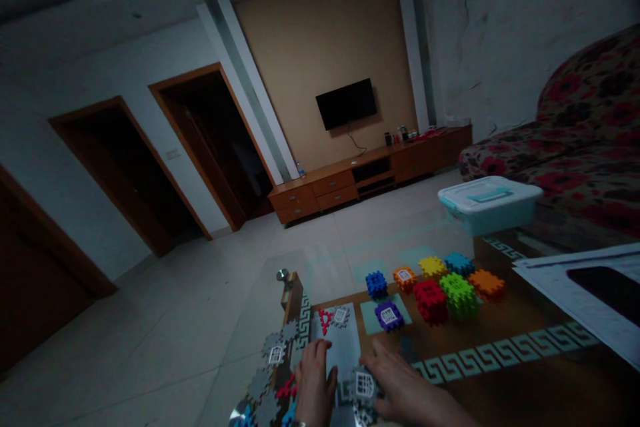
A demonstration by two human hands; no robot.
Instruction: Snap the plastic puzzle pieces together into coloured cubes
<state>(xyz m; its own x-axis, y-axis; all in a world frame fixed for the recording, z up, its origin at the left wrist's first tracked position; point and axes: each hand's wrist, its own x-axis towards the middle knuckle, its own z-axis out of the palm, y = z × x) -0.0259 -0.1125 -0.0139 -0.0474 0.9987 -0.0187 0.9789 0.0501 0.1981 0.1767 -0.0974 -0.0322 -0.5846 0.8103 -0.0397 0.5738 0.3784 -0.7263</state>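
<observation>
My right hand [397, 373] has its fingers around a grey toothed plastic tile [365, 385] with a white window print, low over the glass table. Below that tile, more grey toothed pieces show partly at the bottom edge. My left hand [316, 380] rests over a white sheet of paper [345, 340], thumb and fingers apart, nothing visible between them. Left of it lie loose grey tiles [259, 385], one grey window tile [276, 354] and a red piece [287, 387]. At the sheet's far end are a red triangular piece [325, 320] and another grey window tile [341, 315].
Stacks of toothed tiles stand beyond my right hand: purple [389, 315], blue [376, 285], red [431, 301], green [459, 295] and others. A lidded plastic box [493, 203] sits farther back. Papers [560, 287] with a dark phone [607, 288] lie at right.
</observation>
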